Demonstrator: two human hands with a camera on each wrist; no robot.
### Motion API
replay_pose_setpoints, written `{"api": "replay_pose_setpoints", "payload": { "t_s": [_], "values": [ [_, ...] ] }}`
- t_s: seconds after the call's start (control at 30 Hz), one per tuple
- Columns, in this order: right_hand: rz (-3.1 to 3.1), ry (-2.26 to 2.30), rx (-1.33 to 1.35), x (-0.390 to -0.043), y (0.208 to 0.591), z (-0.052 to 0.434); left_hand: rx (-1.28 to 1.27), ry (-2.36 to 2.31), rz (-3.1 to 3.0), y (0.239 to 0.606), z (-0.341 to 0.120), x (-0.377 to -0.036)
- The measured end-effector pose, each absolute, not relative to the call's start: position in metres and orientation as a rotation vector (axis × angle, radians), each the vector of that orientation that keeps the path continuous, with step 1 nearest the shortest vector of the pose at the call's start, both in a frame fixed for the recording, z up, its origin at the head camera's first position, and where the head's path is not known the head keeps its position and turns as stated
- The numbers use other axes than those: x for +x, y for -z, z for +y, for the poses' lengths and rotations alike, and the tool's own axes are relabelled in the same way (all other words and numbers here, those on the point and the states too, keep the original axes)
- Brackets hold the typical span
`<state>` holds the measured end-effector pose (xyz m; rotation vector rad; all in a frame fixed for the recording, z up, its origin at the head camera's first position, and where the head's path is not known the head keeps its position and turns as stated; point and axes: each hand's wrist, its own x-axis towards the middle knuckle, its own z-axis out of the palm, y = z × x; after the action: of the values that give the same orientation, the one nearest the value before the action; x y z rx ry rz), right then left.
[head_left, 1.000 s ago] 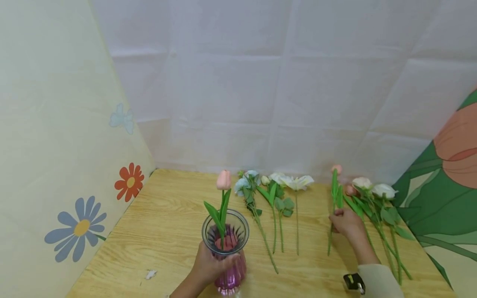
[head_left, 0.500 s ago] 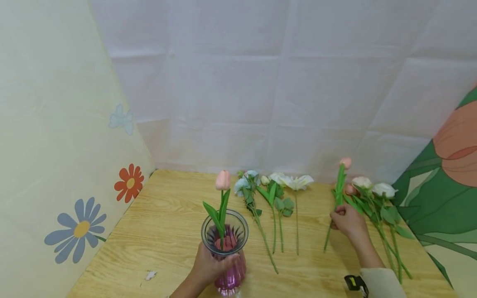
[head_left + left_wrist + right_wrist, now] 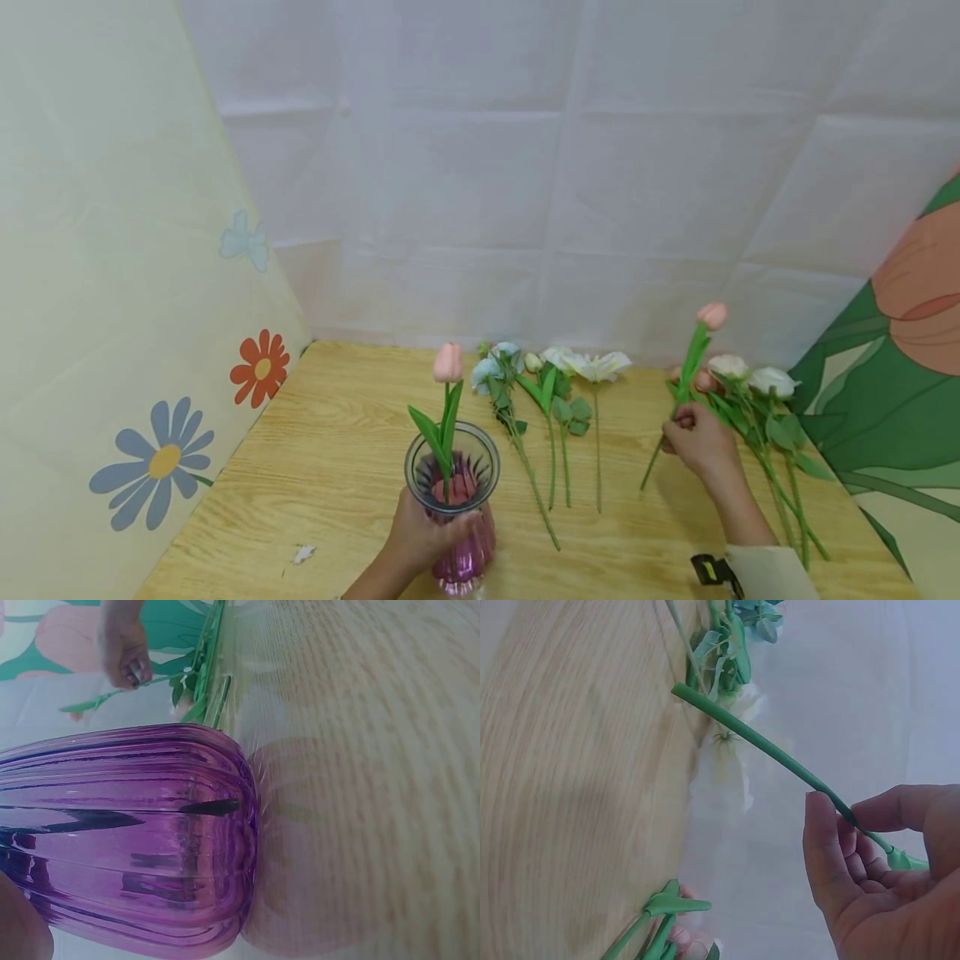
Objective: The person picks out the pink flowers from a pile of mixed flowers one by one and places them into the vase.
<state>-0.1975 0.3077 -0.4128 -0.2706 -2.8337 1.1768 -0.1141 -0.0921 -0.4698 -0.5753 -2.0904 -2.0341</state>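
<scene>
As the left hand [image 3: 423, 533] wraps its fingers around the near purple vase [image 3: 476, 546], the right hand [image 3: 703, 442] has raised and tipped a pink tulip [image 3: 693, 358] at right, stem pinched tight, seemingly freeing it from the counter [image 3: 345, 433].

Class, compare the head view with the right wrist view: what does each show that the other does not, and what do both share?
Only the head view: the purple vase, the standing tulip in it, the left hand holding the vase, the painted blue flower, and the pink bloom of the held tulip.

Only the right wrist view: the palm side of the right hand, with fingers curled in.

Both: the right hand pinching the held tulip's green stem, the wooden table, and white blooms.
</scene>
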Motion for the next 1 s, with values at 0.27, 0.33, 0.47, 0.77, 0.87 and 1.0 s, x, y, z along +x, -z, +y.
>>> {"api": "replay_pose_setpoints", "payload": {
  "t_s": [0.27, 0.33, 0.47, 0.77, 0.87, 1.0],
  "values": [
    [-2.793, -1.196, -0.252, -0.189, 0.402, 0.296, -0.602, 2.021, -2.078, 0.470, -0.092, -0.115],
    [-2.789, -1.172, -0.246, -0.187, 0.399, 0.293, -0.604, 2.020, -2.078, 0.470, -0.091, -0.115],
    [-2.782, -1.137, -0.225, -0.183, 0.393, 0.288, -0.591, 2.021, -2.088, 0.470, -0.091, -0.115],
    [-2.733, -1.109, -0.152, -0.172, 0.379, 0.275, -0.564, 2.045, -2.095, 0.470, -0.092, -0.114],
    [-2.719, -1.095, -0.141, -0.168, 0.374, 0.270, -0.560, 2.040, -2.096, 0.470, -0.092, -0.114],
    [-2.688, -1.084, -0.122, -0.164, 0.370, 0.265, -0.567, 2.039, -2.094, 0.471, -0.092, -0.115]
  ]
}}
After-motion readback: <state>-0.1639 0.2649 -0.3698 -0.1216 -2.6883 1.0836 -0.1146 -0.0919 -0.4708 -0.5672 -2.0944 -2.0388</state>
